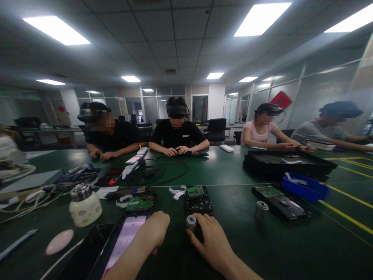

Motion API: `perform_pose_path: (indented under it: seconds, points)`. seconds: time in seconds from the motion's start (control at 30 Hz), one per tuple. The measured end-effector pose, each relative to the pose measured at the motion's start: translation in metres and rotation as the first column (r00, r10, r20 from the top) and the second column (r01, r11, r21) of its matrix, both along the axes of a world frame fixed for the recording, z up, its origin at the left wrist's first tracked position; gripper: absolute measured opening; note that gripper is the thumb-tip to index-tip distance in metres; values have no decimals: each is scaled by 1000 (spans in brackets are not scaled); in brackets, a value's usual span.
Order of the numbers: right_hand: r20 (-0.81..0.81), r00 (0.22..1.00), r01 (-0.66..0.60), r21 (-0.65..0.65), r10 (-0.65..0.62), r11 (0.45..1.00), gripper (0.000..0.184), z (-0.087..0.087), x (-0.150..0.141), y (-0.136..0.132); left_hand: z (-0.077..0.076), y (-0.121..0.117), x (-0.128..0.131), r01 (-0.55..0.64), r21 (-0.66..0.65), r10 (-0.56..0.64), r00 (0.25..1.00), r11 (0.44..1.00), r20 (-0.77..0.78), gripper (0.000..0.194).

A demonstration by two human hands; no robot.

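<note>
My right hand (211, 239) has its thumb and fingers around a small silver metal cylinder (190, 221), which stands upright and looks like a small motor. Just beyond it lies a black hard drive (199, 204) with a green circuit board and white tape at its far end. My left hand (159, 229) is curled into a fist beside a phone (128, 233) with a lit pink screen. Its fingertips are turned down and away, so whatever they hold is hidden. Another board-topped black unit (141, 204) lies beyond the left hand.
On the right are a second metal cylinder (261, 210), another hard drive (282, 204), a blue bin (305, 187) and a black tray (288, 163). A cream bottle (85, 206), pink oval object (60, 242) and dark tablet-like slab (87, 252) stand left. Several people sit opposite.
</note>
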State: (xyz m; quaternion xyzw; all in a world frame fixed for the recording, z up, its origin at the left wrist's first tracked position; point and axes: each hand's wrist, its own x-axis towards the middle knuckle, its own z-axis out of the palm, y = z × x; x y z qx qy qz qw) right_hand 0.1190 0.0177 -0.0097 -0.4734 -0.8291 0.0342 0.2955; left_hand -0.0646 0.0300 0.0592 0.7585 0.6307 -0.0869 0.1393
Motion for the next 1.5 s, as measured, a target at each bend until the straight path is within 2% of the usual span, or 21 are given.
perform_pose_path:
  seconds: [0.23,0.33,0.43,0.57,0.77,1.1,1.33,1.5]
  points:
    - [3,1000,7,5,-7,1000,27,2,0,-2,-9,5,-7,-9,16,8,999,1000,54,51]
    - [4,1000,1,10,-1,1000,29,1,0,-2,-6,4,-7,-7,10,6,997,1000,82,50]
    - [-1,1000,-3,19,3,1000,28,0,0,-1,1,4,-5,9,89,-22,989,996,145,40]
    - [1,1000,-10,7,10,1000,29,0,0,-1,12,7,5,65,258,-140,949,964,283,25]
    - [-17,999,-36,-12,36,999,24,2,0,-2,12,4,21,160,383,-349,797,910,494,26]
    - [-49,997,-53,-3,53,999,19,3,1,-2,7,3,26,186,386,-393,721,903,570,28]
    - [-43,998,-53,-25,52,998,22,4,0,-3,5,4,25,187,445,-421,748,876,514,31]
    - [-39,998,-46,-30,45,999,22,4,0,-3,4,4,26,150,394,-376,712,907,594,32]
